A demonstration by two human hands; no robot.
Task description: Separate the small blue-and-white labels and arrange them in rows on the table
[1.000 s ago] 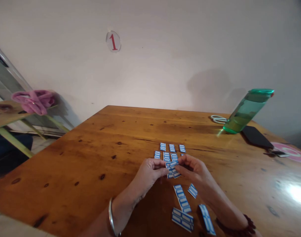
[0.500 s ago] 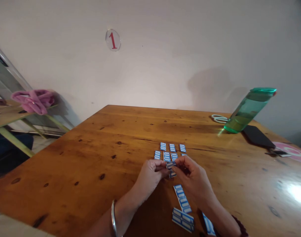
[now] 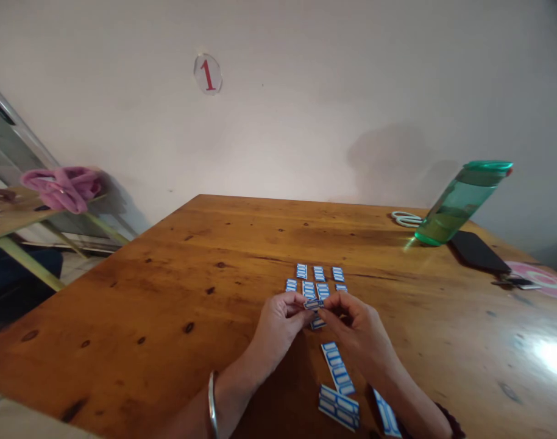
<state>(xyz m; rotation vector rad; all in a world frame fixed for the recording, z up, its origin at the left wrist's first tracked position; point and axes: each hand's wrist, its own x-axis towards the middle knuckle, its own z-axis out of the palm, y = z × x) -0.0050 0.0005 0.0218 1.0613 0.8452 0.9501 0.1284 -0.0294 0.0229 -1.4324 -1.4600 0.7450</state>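
Note:
Between my fingertips is a small sheet of blue-and-white labels (image 3: 313, 304). My left hand (image 3: 278, 323) pinches its left side, and my right hand (image 3: 358, 326) pinches its right side. Just beneath it on the table lies another label piece (image 3: 318, 322), partly hidden by the fingers. Beyond the hands, small label pieces sit in two rows, among them one at the back left (image 3: 301, 271) and one at the back right (image 3: 337, 274). Nearer to me are a longer label strip (image 3: 337, 367), a wider label sheet (image 3: 338, 407) touching its lower end, and another strip (image 3: 387, 414) beside my right forearm.
The wooden table (image 3: 169, 292) meets a pale wall. At the right stand a tilted green bottle (image 3: 461, 204), a white cable (image 3: 406, 219), a dark flat device (image 3: 478, 252) and a pink round mat (image 3: 546, 279). Pink cloth (image 3: 66, 189) and another person's hand (image 3: 0, 195) are at far left.
The held label sheet has shifted slightly left and tilted flatter between my fingers. Both my hands keep their pinch and have barely moved. The other person's hand at far left has moved a little.

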